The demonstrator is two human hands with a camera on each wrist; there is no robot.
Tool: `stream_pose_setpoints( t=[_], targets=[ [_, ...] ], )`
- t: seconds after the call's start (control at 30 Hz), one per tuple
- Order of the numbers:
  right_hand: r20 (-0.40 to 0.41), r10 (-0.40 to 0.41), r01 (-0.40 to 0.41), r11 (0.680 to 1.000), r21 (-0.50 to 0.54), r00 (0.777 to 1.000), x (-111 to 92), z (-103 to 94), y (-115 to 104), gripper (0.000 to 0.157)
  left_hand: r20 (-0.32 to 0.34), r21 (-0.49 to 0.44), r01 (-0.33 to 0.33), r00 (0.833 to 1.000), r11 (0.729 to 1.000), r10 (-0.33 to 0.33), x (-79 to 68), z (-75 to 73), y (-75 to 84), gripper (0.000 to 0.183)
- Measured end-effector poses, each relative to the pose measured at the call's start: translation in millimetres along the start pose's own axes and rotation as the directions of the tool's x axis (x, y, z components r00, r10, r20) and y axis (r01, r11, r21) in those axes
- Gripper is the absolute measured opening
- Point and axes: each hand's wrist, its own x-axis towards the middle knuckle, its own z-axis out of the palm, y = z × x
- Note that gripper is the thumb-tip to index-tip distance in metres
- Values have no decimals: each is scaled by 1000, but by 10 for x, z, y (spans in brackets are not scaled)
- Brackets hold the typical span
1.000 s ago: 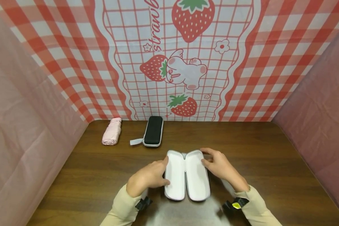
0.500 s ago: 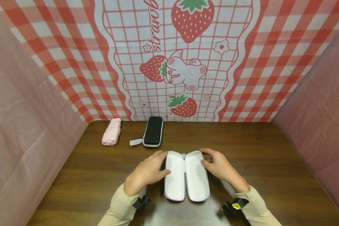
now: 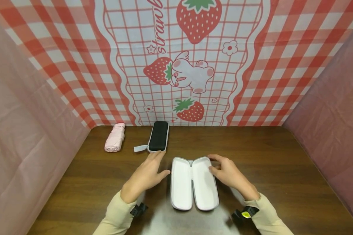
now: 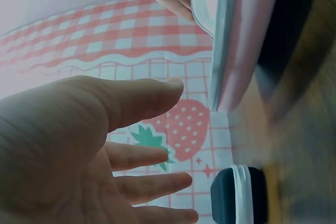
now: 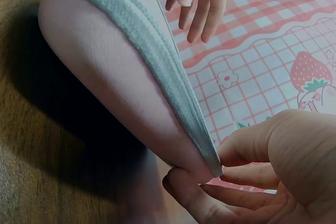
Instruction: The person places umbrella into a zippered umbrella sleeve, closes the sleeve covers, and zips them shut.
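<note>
A zip case point(image 3: 205, 187) lies spread open on the table, its white lining facing up. Its outer shell point(image 5: 102, 66) shows pink with a grey zip edge in the right wrist view. My right hand point(image 3: 231, 174) pinches the far right corner of this case between thumb and fingers. My left hand point(image 3: 142, 178) is off the case, on its left side, fingers extended and thumb spread away. Those fingertips are right at the near end of a closed black case point(image 3: 159, 136) with a light grey zip and pull tab. Nothing shows within the left palm point(image 4: 58, 145).
A rolled pink cloth point(image 3: 115, 137) lies at the back left of the brown wooden table point(image 3: 253, 143). Behind rises a red checked strawberry-print cloth point(image 3: 194, 75). Pink cloth walls point(image 3: 329, 98) stand on both sides.
My left hand has let go of the open case's left half and moved left and forward to the black case. The right hand has stayed on its corner.
</note>
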Motion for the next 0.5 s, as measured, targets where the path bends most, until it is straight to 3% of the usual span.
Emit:
stream_pose_setpoints(
  t=[0.23,0.5],
  targets=[
    [-7,0,0,1000,-11,1000,-4,-14,-2,44,-49,-2,31,998,1000,-31,-27,-37,-96,74],
    [-7,-9,9,1000,-12,1000,-15,-31,-2,44,-131,77,17,991,997,-7,-46,-50,-258,75]
  ],
)
